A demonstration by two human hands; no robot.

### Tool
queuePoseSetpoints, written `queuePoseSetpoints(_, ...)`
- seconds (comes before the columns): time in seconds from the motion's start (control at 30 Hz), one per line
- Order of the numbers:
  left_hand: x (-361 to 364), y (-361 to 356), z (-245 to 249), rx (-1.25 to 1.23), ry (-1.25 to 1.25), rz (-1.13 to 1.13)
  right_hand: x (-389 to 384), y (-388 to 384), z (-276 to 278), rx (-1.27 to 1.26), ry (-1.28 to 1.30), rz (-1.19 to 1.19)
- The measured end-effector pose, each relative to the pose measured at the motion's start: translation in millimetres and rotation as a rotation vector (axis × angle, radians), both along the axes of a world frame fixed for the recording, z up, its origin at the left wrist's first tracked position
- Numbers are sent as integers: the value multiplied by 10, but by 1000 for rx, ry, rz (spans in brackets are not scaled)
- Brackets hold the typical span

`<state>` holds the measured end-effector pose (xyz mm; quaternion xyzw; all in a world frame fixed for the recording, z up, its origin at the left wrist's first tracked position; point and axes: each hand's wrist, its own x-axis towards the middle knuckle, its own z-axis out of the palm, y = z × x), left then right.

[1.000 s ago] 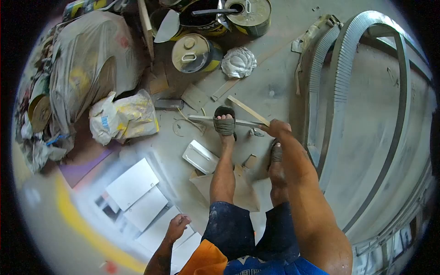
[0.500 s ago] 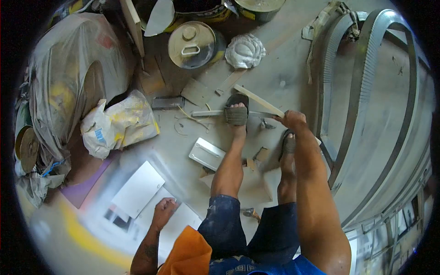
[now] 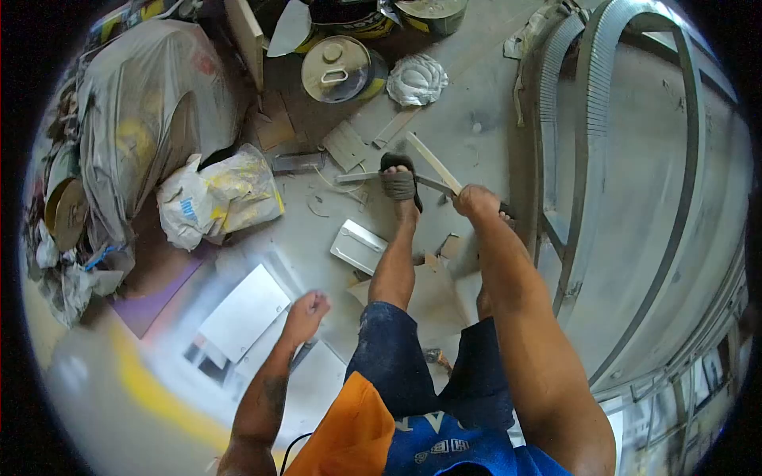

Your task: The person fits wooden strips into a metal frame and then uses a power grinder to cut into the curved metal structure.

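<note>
The right hand (image 3: 476, 200) is closed around the near end of a pale wooden stick (image 3: 431, 161), which slants up and away just right of the sandalled foot (image 3: 399, 185). That foot stands on a thin metal strip (image 3: 357, 177) lying across the dusty floor (image 3: 476, 103). The left hand (image 3: 309, 305) is curled into a fist well below and left of the foot, over white panels (image 3: 244, 311).
</note>
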<state>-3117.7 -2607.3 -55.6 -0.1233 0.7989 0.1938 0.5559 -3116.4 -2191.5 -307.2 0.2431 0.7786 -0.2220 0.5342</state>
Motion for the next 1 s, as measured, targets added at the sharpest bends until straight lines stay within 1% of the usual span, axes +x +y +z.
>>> queuePoseSetpoints(0.03, -67, 113, -91, 8, 4, 9, 74, -38, 102, 8, 4, 9)
queuePoseSetpoints(0.1, -228, 296, -306, 139, 209, 65, 107, -67, 221, 26, 37, 0)
queuePoseSetpoints(0.17, -548, 604, -357, 32, 291, -82, 135, -17, 332, 26, 51, 0)
queuePoseSetpoints(0.23, -726, 533, -744, 42, 512, -257, 93, 77, 543, 31, 59, -5)
queuePoseSetpoints(0.3, -1103, 736, -879, 121, 678, -316, -15, 169, 883, 46, 83, 40)
queuePoseSetpoints(0.33, -1283, 856, -926, 129, 690, -299, 8, 226, 945, 60, 92, 53)
queuePoseSetpoints(0.4, -1631, 1008, -955, -57, 1039, -694, 104, 343, 1067, 67, 349, 7)
queuePoseSetpoints(0.43, -1816, 1046, -949, -50, 1046, -681, 89, 395, 1162, 79, 353, 15)
queuePoseSetpoints(0.5, -2144, 1086, -925, -51, 386, -754, 62, 482, 1326, 54, 424, -11)
queuePoseSetpoints(0.53, -2213, 1054, -949, -36, 392, -757, 84, 523, 1317, 64, 438, -24)
queuePoseSetpoints(0.6, -2258, 1031, -1009, 8, 227, -641, 191, 487, 1230, 120, 418, -17)
queuePoseSetpoints(0.63, -2231, 1093, -1059, 28, 229, -652, 266, 457, 1149, 152, 392, -3)
queuePoseSetpoints(0.67, -2148, 1157, -1116, -19, 248, -497, 322, 395, 1048, 94, 375, -94)
queuePoseSetpoints(0.7, -2037, 1179, -1198, -73, 261, -342, 375, 252, 967, 101, 368, -102)
queuePoseSetpoints(0.77, -1625, 1070, -1895, 88, 438, -187, 292, -119, 868, 157, 309, -132)
queuePoseSetpoints(0.83, -1624, 1556, -1722, 205, 269, 326, -276, -441, 1375, 66, 215, -388)
queuePoseSetpoints(0.87, -1680, 1719, -1615, 213, 265, 319, -348, -555, 1400, -58, 188, -561)
queuePoseSetpoints(0.9, -1740, 1874, -1491, 372, 70, 647, -321, -632, 1417, -180, 161, -730)
queuePoseSetpoints(0.93, -1820, 2003, -1362, 527, -137, 972, 137, -867, 880, -339, 161, -960)
queuePoseSetpoints(0.97, -1887, 2088, -1212, 534, -142, 968, 587, -1094, 354, -489, 139, -1193)
queuePoseSetpoints(1.0, -1938, 2140, -1059, 599, -247, 964, 69, -966, 1096, -746, 14, -1503)
